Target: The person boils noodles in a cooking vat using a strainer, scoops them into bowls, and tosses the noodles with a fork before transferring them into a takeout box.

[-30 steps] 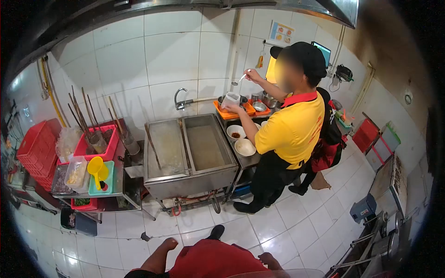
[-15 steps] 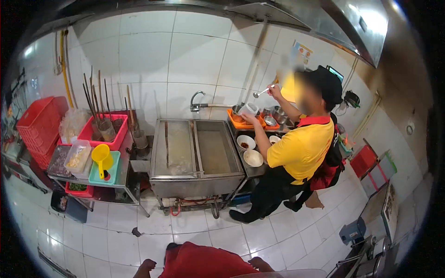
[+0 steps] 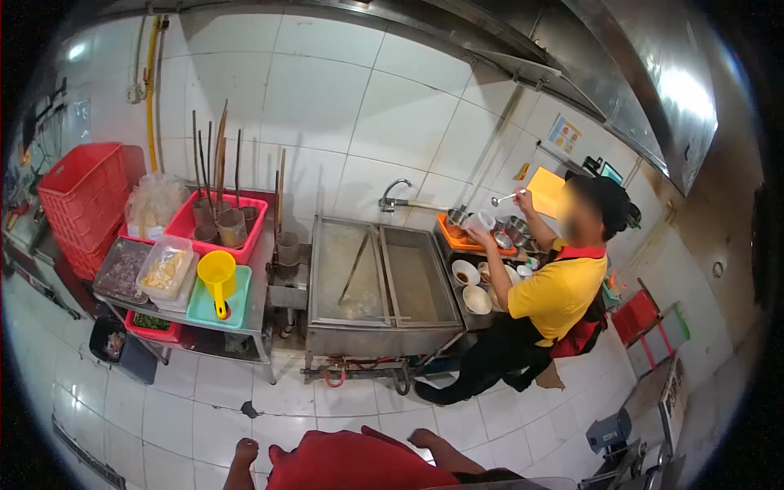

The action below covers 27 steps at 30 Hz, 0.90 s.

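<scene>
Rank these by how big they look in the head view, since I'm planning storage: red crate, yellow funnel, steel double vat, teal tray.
1. steel double vat
2. red crate
3. teal tray
4. yellow funnel, though it overlaps the tray and looks nearly as large.

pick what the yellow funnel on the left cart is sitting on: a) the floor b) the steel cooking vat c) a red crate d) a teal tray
d: the yellow funnel rests on the teal tray on the steel cart, in front of the red tub of utensils and beside a clear lidded container.
</scene>
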Available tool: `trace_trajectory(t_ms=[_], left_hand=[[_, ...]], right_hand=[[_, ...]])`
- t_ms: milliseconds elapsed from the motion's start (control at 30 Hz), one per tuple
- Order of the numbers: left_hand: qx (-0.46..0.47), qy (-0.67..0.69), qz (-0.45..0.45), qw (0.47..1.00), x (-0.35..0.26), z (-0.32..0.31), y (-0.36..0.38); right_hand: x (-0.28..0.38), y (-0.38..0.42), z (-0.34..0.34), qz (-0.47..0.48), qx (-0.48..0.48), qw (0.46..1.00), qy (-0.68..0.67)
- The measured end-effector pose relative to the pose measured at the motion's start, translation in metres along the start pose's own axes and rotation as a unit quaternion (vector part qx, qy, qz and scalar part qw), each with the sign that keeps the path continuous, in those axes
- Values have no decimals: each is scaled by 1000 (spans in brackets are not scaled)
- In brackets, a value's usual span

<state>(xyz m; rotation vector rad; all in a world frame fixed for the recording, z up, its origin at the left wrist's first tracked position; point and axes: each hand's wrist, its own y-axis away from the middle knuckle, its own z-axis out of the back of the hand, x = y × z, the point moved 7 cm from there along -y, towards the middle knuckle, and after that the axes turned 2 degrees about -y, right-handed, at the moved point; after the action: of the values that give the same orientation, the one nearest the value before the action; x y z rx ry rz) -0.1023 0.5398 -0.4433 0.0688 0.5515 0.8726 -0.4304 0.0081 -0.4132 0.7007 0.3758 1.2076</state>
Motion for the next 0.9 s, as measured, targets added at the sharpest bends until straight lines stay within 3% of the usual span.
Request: trace_trajectory(t_ms=[33, 67, 100, 200, 267, 367, 400, 467, 500, 567, 600, 633, 667, 733, 767, 833, 867, 900], left_hand=[[9, -167, -89, 982, -5, 2, 5], [55, -217, -127, 966, 1, -6, 11], [100, -197, -117, 968, 16, -11, 18], [192, -130, -65, 971, 49, -15, 36], [224, -124, -65, 965, 60, -10, 38], [248, -148, -100, 952, 70, -7, 32], [250, -165, -127, 946, 71, -8, 28], [249, -213, -191, 925, 70, -4, 16], [252, -222, -211, 918, 73, -6, 8], [242, -50, -44, 968, 85, -1, -23], [244, -50, -46, 967, 84, 2, -28], [230, -138, -117, 956, 80, 0, -40], [212, -225, -188, 932, 68, 5, -50], [231, -245, -207, 919, 55, 6, -65], [248, -260, -223, 906, 48, 6, -71], [226, -271, -235, 906, 32, 11, -79], [242, -288, -238, 896, 26, 8, -83], [256, -304, -241, 885, 22, 5, -86]], right_hand=[[25, 11, 45, -45, 13, 997, -65], [51, 32, 91, -39, -49, 981, -182], [52, 21, 96, -69, -114, 950, -282], [81, 22, 120, -98, -172, 928, -316], [105, 32, 122, -91, -156, 933, -311], [105, 19, 49, -103, -79, 948, -292], [129, 41, 55, -19, -82, 980, -179], [95, 4, -77, 30, 12, 994, -100], [130, 58, -32, 47, 54, 993, -92], [134, 94, -45, -58, 144, 980, -123], [119, 99, -69, -144, 150, 953, -219], [112, 105, -91, -145, 151, 952, -222], [101, 113, -111, -194, 139, 922, -306], [105, 133, -115, -330, 139, 827, -433], [96, 123, -140, -331, 142, 825, -437], [84, 90, -193, -132, 62, 919, -365], [114, 115, -137, -200, 115, 903, -361], [138, 105, -126, 14, 60, 988, -143]])
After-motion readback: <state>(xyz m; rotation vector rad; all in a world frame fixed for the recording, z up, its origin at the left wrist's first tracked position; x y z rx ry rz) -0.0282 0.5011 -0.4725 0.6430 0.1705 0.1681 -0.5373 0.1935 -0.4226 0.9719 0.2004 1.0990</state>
